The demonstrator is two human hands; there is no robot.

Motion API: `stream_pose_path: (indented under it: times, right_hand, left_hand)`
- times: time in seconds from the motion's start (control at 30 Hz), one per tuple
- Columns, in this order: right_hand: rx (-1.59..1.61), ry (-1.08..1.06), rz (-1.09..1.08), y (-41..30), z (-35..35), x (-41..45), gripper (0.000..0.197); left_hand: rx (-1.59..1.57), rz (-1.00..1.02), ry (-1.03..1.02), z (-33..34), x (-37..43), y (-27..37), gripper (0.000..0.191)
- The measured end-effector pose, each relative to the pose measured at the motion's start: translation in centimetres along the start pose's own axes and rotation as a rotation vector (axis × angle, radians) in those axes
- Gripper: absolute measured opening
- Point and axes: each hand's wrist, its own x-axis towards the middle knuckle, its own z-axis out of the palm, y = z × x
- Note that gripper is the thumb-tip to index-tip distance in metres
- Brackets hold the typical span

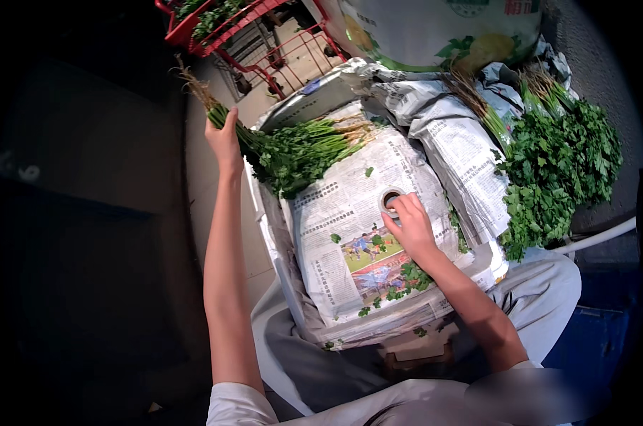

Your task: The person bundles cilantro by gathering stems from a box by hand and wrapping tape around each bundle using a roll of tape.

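My left hand (225, 144) holds a bunch of leafy green herbs (218, 114), gripped by the stems, over the box's left rim. Its brown roots point up and away; its leaves merge with a herb pile, so where it ends is unclear. The pile of herbs (305, 152), looking like coriander, lies on newspaper (353, 191) inside a newspaper-lined foam box (265, 229). Toward the box's right side, my right hand (413, 223) has its fingers in the hole of a roll of tape (384, 202), thumb outside the rim. Loose leaves (415, 276) are scattered on the near part of the newspaper.
Rooted herb bunches (561, 144) lie to the right beside folded newspaper (468, 160). Beyond the box stand a red shopping cart (279, 53) holding greens and a large printed container (423, 32). A white pipe (598, 238) runs at right, above a blue crate (593, 335).
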Motion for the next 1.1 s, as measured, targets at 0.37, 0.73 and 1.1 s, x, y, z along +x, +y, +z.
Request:
stream_pose_path:
  times: [0.37,0.73,1.1]
  right_hand:
    - [0.714,-0.061,0.08,-14.0,-8.3,4.2,0.039]
    - [0.518,-0.522,0.333,-15.6,-5.6,-3.5,0.047]
    - [0.437,-0.593,0.335,-12.7,-6.2,-5.7,0.06]
  left_hand:
    - [-0.673,-0.229,-0.455,-2.2,-11.3,14.9,0.022]
    - [-0.812,-0.696,-0.474,-0.4,-26.4,10.7,0.049]
    - [-0.8,-1.091,-0.444,-0.7,-29.2,10.0,0.025]
